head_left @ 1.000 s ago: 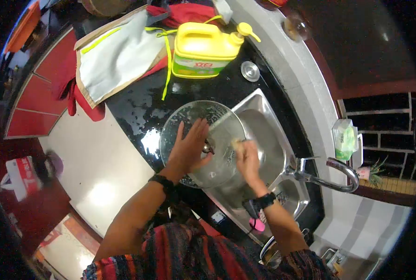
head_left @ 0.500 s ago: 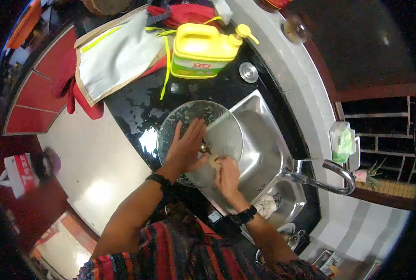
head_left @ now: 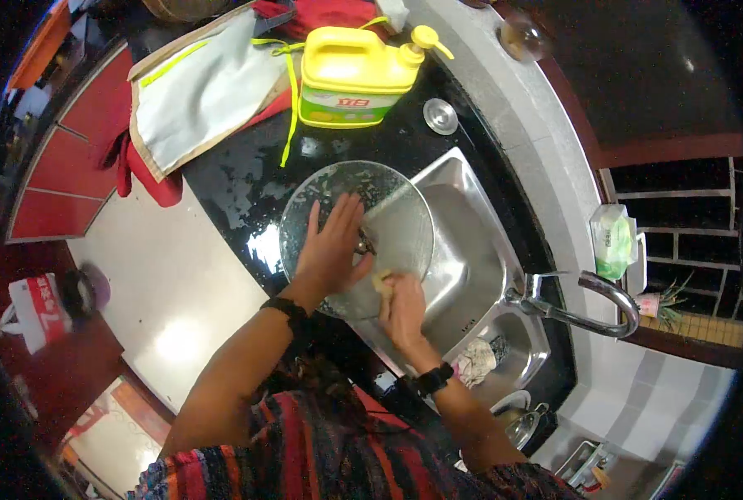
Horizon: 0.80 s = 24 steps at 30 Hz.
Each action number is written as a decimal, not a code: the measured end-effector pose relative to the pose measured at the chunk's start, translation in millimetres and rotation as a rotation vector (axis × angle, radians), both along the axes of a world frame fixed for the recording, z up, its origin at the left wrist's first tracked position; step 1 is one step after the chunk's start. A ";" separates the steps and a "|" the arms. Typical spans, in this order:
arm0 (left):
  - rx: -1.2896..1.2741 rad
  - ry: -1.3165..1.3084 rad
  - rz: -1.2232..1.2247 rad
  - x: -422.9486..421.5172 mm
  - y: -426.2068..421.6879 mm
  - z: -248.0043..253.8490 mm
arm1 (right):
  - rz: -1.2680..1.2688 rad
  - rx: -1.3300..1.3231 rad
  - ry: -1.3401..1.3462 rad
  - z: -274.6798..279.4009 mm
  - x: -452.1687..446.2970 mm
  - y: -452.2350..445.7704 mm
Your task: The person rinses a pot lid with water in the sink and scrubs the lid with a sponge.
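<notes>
Glass lid (head_left: 398,221); both hands (head_left: 328,254) at it

A yellow jug (head_left: 358,68) is brightening a black countertop (head_left: 230,179).
Its label (head_left: 345,107) is showing green and white; the striped shirt (head_left: 313,450) is mixing red and black; the pad (head_left: 382,282) is looking pale yellow.

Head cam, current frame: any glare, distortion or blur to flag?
Head view: strong fisheye, grey ledge bowing, corners black; head view: blown-out glare on the black countertop left of the glass lid and on the pale floor, milder highlights in the steel sink; head view: upper right dark; yellowish piece in the right hand too soft to identify.
</notes>
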State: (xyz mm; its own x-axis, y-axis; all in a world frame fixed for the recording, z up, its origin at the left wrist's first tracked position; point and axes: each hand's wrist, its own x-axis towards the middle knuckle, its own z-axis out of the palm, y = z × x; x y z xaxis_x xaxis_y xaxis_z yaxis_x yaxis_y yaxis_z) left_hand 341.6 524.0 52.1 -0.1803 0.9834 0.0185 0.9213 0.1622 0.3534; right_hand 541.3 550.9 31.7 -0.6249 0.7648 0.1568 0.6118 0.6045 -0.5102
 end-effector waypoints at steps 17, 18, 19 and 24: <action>-0.011 -0.035 0.004 1.2 1.6 0.0 | -0.091 0.234 -0.081 -13.1 -21.0 43.1; -0.017 -0.027 0.008 0.8 2.6 1.7 | -0.173 0.298 -0.102 -12.6 -37.2 79.9; -0.019 -0.025 0.003 1.1 3.4 5.1 | -0.171 0.413 -0.048 -16.2 -48.8 116.7; 0.009 -0.079 -0.009 2.7 2.9 -1.8 | -0.153 0.175 -0.148 -8.4 -33.4 61.1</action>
